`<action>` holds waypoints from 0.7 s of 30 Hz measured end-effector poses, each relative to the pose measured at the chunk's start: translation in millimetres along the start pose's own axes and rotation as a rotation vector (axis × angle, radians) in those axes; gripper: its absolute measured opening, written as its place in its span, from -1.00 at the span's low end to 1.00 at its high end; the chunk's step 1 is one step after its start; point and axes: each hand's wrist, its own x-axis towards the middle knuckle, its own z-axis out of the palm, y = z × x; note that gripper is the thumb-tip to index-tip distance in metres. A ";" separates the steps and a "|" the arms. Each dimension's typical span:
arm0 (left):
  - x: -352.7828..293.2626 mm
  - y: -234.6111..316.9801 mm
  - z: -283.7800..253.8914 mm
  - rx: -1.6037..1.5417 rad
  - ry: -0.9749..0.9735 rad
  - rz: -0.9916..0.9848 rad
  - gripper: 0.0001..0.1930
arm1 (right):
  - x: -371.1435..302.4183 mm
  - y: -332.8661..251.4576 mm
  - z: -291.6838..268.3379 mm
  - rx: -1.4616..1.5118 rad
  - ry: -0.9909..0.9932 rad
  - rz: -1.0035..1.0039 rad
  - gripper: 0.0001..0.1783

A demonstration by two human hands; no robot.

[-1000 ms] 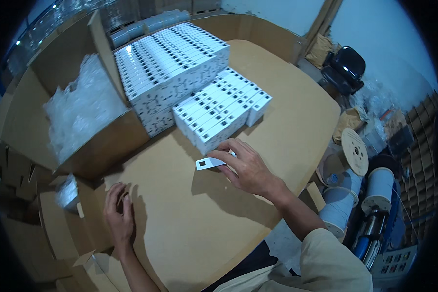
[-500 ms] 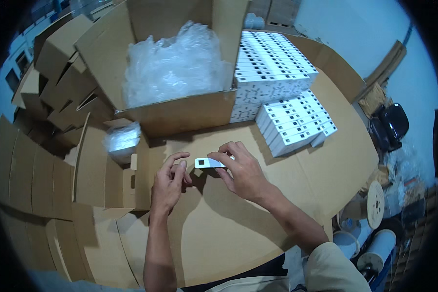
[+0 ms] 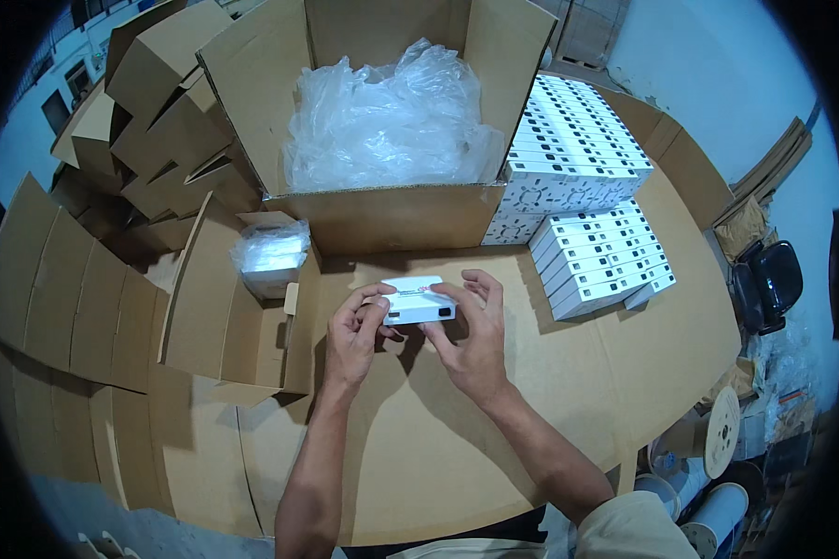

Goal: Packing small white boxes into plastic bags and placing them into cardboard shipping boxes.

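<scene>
Between my hands, a small flat white box (image 3: 418, 305) with dark square marks on its near edge is held above the cardboard-covered table. My left hand (image 3: 352, 340) pinches its left end between thumb and fingers. At the right end, my right hand (image 3: 472, 340) grips it with the thumb below and fingers over the top. Just left of my hands stands an open cardboard carton (image 3: 252, 345), with plastic-wrapped white boxes (image 3: 272, 259) at its far end. Rows of similar white boxes (image 3: 606, 256) stand at the right, in front of a taller stack (image 3: 583, 130).
A large open carton (image 3: 382, 219) full of clear plastic bags (image 3: 391, 121) stands behind my hands. Empty cartons (image 3: 172, 121) are piled at the far left, and folded cardboard (image 3: 65, 289) lies nearer. Spools (image 3: 721, 433) and a black chair (image 3: 769, 284) are beyond the table's right edge.
The white box has turned to show its broad face and near edge. My left hand, apart from it before, now grips its left end. The whole view has shifted slightly.
</scene>
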 end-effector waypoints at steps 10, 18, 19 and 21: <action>-4.0 5.3 16.1 0.346 0.011 0.198 -0.30 | 0.5 51.4 8.9 0.691 -0.047 0.346 -0.48; -6.1 3.2 9.6 0.605 0.071 0.228 -0.61 | 8.5 46.7 -2.8 0.414 -0.153 0.262 -0.55; -5.2 1.6 10.2 0.602 0.067 0.228 -0.61 | 8.2 48.1 -3.8 0.411 -0.151 0.263 -0.55; -3.1 -2.6 9.6 0.657 0.074 0.251 -0.61 | 7.6 50.9 -5.1 0.354 -0.194 0.286 -0.58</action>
